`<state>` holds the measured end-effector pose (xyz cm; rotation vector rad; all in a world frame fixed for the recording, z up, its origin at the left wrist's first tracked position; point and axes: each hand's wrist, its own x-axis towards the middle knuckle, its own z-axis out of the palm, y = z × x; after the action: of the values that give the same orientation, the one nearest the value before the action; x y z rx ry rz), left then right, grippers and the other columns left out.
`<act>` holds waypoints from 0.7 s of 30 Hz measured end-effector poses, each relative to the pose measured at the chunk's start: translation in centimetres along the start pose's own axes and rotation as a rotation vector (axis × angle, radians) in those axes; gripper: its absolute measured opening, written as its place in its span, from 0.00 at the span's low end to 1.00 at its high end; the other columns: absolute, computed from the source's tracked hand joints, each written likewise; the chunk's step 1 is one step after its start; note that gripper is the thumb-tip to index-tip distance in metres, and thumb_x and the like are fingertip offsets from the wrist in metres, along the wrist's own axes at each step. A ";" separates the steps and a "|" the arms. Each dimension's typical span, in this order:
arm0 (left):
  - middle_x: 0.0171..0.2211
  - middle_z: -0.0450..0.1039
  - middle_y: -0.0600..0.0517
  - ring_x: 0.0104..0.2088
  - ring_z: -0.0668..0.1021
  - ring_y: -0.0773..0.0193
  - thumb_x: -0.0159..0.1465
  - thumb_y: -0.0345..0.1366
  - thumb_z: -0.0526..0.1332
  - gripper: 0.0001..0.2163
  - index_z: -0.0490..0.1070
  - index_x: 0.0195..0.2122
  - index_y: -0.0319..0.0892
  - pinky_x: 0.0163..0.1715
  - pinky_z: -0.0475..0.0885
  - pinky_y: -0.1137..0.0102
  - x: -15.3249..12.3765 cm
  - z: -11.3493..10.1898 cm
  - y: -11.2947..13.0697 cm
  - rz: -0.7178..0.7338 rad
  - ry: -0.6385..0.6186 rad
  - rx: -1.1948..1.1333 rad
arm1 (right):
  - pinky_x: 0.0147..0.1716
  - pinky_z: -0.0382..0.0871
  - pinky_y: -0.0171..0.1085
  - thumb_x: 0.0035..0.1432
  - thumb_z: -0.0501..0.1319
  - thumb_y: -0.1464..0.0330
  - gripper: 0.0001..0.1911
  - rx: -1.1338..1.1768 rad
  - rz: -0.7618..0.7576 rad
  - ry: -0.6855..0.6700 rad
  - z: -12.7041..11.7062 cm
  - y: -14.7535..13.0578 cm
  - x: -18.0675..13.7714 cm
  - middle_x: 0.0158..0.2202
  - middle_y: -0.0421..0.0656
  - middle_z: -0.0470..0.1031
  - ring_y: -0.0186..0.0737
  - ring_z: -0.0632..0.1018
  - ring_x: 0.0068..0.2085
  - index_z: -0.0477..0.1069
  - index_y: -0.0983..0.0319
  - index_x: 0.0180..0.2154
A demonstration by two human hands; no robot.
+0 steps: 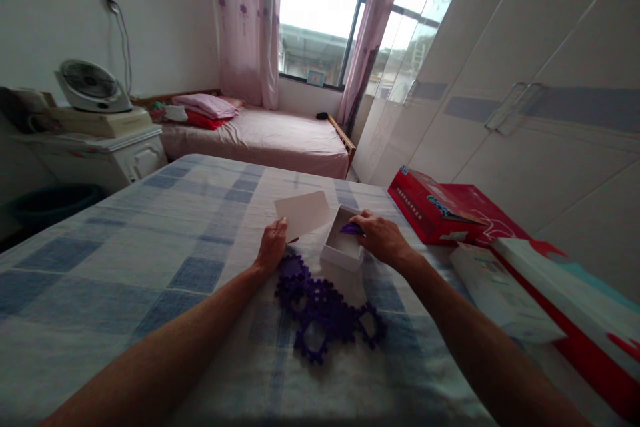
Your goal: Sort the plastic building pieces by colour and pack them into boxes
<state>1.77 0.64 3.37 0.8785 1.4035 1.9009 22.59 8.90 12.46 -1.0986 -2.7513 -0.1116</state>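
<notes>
My left hand [273, 243] is closed on the edge of a flat white box lid [304, 212], which tilts up over the bed. Beside it stands a small open white box [342, 255]. My right hand [382, 235] reaches over the box's right side, with its fingers closed on a purple piece [352, 229] at the mouth of the box. Just in front of the box lie several purple notched puzzle pieces [330, 310] in an overlapping heap. Some are frames with a large hole, others look solid. How many pieces my right fingers hold is hidden.
A blue-and-white checked cloth [200, 240] covers the surface under my hands. To the right are red boxes [425, 207] and a white carton [505, 290]. Farther off stand a pink bed [280, 137], a wardrobe [480, 47] and a fan [93, 85] on a cabinet.
</notes>
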 end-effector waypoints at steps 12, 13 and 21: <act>0.31 0.73 0.48 0.31 0.76 0.64 0.58 0.45 0.54 0.16 0.71 0.35 0.36 0.26 0.76 0.70 0.4 -0.2 -0.5 0.001 0.011 -0.051 | 0.43 0.68 0.41 0.57 0.55 0.64 0.16 0.521 0.084 0.203 1.0 0.7 -2.1 0.43 0.47 0.73 0.40 0.75 0.41 0.71 0.62 0.45; 0.31 0.73 0.48 0.31 0.76 0.64 0.58 0.45 0.54 0.16 0.71 0.35 0.35 0.26 0.76 0.70 0.4 -0.2 -0.5 0.005 0.012 -0.052 | 0.44 0.68 0.41 0.58 0.55 0.64 0.15 0.519 0.073 0.223 0.9 0.7 -2.7 0.43 0.47 0.73 0.40 0.75 0.41 0.70 0.62 0.45; 0.31 0.74 0.49 0.29 0.76 0.66 0.58 0.44 0.54 0.17 0.70 0.36 0.35 0.26 0.76 0.70 0.3 -0.3 -0.5 0.021 -0.006 -0.021 | 0.55 0.55 0.48 0.60 0.49 0.69 0.20 0.152 -0.150 0.097 1.8 -0.6 0.2 0.60 0.43 0.60 0.46 0.58 0.60 0.64 0.57 0.54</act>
<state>1.40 0.89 2.91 0.8912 1.3728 1.9234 21.81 8.85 10.69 -0.8264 -2.7015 0.0240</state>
